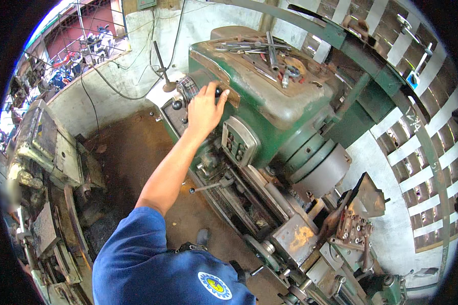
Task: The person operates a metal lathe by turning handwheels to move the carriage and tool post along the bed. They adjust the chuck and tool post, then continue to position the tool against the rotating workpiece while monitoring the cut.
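Observation:
My left hand [203,111] reaches up to the front of a green lathe's headstock [249,96]. Its fingers curl over a control lever, and the lever's black ball knob [218,92] shows between my thumb and index finger. Just left of the fingers sits a round dial with markings [188,87]. Below it is another black ball knob [176,105]. A panel of push buttons [235,142] lies to the right of my wrist. My right hand is out of view.
Wrenches and other loose tools [269,51] lie on the headstock. The grey chuck [320,170] is at its right end, with a tool post [352,226] and carriage handwheel [263,251] below. Another worn machine [51,147] stands at left. A long curved green bar [341,35] arches overhead.

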`<state>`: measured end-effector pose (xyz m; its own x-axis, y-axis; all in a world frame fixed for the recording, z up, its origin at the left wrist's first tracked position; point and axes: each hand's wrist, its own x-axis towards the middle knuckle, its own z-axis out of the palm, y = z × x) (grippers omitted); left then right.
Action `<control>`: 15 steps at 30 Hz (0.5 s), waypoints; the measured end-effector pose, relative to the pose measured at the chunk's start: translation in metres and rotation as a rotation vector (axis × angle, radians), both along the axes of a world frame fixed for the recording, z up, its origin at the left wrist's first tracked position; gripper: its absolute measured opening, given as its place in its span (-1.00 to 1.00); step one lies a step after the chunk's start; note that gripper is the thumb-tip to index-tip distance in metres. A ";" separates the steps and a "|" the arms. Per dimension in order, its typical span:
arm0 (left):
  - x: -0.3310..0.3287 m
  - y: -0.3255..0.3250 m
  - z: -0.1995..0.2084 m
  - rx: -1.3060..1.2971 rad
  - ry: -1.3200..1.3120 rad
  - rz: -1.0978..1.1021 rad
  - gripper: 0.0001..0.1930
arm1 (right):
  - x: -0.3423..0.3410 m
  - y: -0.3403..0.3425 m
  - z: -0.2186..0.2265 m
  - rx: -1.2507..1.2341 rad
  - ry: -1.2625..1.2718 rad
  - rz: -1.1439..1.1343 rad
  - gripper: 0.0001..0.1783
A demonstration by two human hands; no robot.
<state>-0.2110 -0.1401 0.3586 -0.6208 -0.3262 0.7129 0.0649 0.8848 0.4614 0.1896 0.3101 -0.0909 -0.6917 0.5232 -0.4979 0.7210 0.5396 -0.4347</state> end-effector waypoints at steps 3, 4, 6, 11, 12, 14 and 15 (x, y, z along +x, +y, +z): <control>-0.016 -0.007 -0.003 -0.018 0.008 0.033 -0.67 | -0.009 -0.015 0.006 0.003 -0.016 -0.036 -0.21; -0.020 -0.010 -0.002 -0.032 -0.044 0.064 -0.66 | -0.011 -0.018 0.007 0.005 -0.021 -0.050 -0.22; -0.027 -0.014 0.000 -0.037 -0.229 0.132 -0.63 | -0.012 -0.022 0.009 0.012 -0.030 -0.066 -0.24; -0.040 -0.019 0.012 0.018 -0.047 0.101 -0.70 | -0.010 -0.025 0.011 0.019 -0.046 -0.098 -0.28; -0.042 -0.020 0.013 0.030 -0.079 0.097 -0.72 | -0.010 -0.025 0.010 0.019 -0.048 -0.103 -0.29; -0.046 -0.023 0.013 0.024 -0.075 0.096 -0.74 | -0.008 -0.023 0.009 0.014 -0.051 -0.110 -0.31; -0.048 -0.024 0.011 0.016 -0.065 0.109 -0.74 | -0.007 -0.022 0.009 0.015 -0.053 -0.111 -0.32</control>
<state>-0.2590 -0.1642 0.3700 -0.6260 -0.4051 0.6664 -0.0615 0.8774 0.4757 0.1827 0.2881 -0.0823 -0.6018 0.6030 -0.5237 0.7986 0.4610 -0.3869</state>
